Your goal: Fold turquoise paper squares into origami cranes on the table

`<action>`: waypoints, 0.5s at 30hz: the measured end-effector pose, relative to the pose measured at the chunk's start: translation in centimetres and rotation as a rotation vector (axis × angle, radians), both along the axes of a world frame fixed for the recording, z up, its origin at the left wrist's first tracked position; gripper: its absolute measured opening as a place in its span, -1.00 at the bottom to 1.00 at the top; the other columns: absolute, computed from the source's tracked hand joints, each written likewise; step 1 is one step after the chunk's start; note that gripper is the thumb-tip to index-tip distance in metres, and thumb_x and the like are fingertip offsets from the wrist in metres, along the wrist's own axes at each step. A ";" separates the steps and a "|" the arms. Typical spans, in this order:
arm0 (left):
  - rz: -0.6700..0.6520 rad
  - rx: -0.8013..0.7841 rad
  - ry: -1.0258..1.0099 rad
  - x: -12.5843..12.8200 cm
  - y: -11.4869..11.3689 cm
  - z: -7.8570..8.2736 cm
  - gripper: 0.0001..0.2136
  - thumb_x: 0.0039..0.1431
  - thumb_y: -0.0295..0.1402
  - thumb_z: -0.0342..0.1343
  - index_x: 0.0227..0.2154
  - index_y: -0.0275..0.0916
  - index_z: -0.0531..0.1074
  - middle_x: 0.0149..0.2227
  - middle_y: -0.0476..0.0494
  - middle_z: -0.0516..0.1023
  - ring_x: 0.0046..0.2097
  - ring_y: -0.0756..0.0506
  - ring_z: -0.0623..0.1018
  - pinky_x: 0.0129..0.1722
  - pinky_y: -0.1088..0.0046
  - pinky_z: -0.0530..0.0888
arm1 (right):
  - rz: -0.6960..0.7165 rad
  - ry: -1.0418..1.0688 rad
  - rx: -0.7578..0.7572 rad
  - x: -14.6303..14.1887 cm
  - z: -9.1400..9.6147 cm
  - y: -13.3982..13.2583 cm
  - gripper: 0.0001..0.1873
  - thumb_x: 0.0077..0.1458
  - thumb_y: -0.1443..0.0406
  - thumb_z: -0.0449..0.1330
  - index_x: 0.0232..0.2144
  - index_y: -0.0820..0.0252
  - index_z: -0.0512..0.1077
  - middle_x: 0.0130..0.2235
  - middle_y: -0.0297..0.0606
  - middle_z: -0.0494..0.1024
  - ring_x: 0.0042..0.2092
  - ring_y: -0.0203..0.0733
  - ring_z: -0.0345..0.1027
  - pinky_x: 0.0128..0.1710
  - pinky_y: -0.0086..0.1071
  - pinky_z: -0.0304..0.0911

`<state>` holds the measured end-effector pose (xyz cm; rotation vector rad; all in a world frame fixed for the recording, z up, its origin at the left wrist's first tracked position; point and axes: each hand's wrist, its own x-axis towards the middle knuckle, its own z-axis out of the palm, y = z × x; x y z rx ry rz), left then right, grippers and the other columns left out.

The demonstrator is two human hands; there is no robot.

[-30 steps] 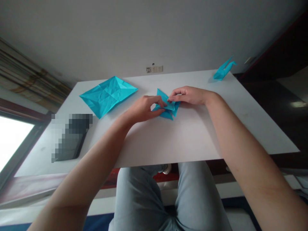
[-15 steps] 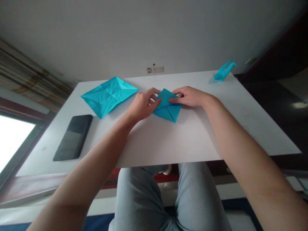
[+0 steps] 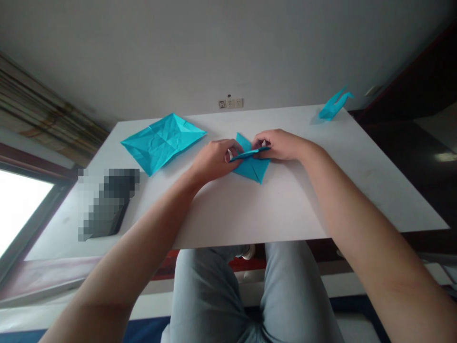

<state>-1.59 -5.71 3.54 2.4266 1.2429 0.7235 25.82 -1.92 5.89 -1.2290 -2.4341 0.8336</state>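
A folded blue origami paper (image 3: 252,169) lies on the white table between my hands, its near part flat and a raised fold running across its middle. My left hand (image 3: 217,159) grips the left end of that fold between thumb and fingers. The right end is pinched by my right hand (image 3: 276,144). Beyond the fold, a pointed corner of the paper sticks out toward the wall. Parts of the fingertips are hidden behind the raised flap.
An unfolded, creased blue paper sheet (image 3: 164,143) lies to the left. A blue paper crane (image 3: 334,107) stands at the far right corner of the white table (image 3: 250,214). A dark phone-like object (image 3: 110,205), partly pixelated, rests at the left. Wall sockets (image 3: 230,103) sit behind.
The top flap of the folded paper has been lifted and now stands as a ridge between both hands. Before, it lay flat under my thumbs.
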 end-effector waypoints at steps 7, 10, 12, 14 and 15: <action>0.084 0.113 -0.013 -0.3 0.5 -0.5 -0.85 0.30 -0.29 0.26 -0.14 -0.17 0.64 -0.10 -0.20 0.79 -0.09 -0.24 0.74 0.00 0.22 0.65 | 0.006 0.028 0.105 -1.4 -0.1 -0.7 -0.92 0.13 0.24 0.40 -0.28 0.06 0.65 -0.13 -0.22 0.72 -0.05 0.04 0.54 -0.03 -0.21 0.27; 0.109 0.083 -0.006 -0.4 0.6 -1.0 -0.85 0.28 -0.30 0.28 -0.12 -0.14 0.60 -0.12 -0.18 0.80 -0.09 -0.27 0.74 -0.02 0.22 0.64 | -0.004 -0.001 0.154 -1.6 -0.2 -0.5 -0.96 0.15 0.29 0.38 -0.30 0.08 0.64 -0.09 -0.17 0.71 0.00 0.07 0.55 0.04 -0.19 0.31; 0.132 0.078 -0.012 -0.3 0.6 -1.3 -0.84 0.29 -0.31 0.29 -0.09 -0.11 0.57 -0.11 -0.18 0.80 -0.07 -0.29 0.75 -0.05 0.22 0.63 | -0.026 -0.011 0.162 -1.8 0.0 -0.5 -0.96 0.16 0.31 0.36 -0.29 0.10 0.64 -0.06 -0.12 0.73 0.01 0.11 0.57 0.06 -0.17 0.32; 0.160 0.073 -0.028 -0.2 0.6 -1.6 -0.77 0.31 -0.30 0.30 0.00 -0.08 0.55 -0.07 -0.18 0.80 -0.05 -0.30 0.76 -0.07 0.22 0.63 | -0.063 -0.025 0.154 -2.0 0.2 -0.6 -0.95 0.17 0.33 0.36 -0.27 0.11 0.63 -0.06 -0.08 0.76 0.00 0.14 0.60 0.04 -0.15 0.33; 0.174 0.070 -0.039 -0.1 0.5 -1.6 -0.73 0.33 -0.29 0.30 0.06 -0.08 0.54 -0.06 -0.18 0.80 -0.05 -0.29 0.77 -0.09 0.22 0.63 | -0.084 -0.038 0.148 -2.1 0.3 -0.7 -0.94 0.17 0.34 0.36 -0.27 0.12 0.63 -0.07 -0.08 0.77 -0.03 0.14 0.61 0.01 -0.16 0.33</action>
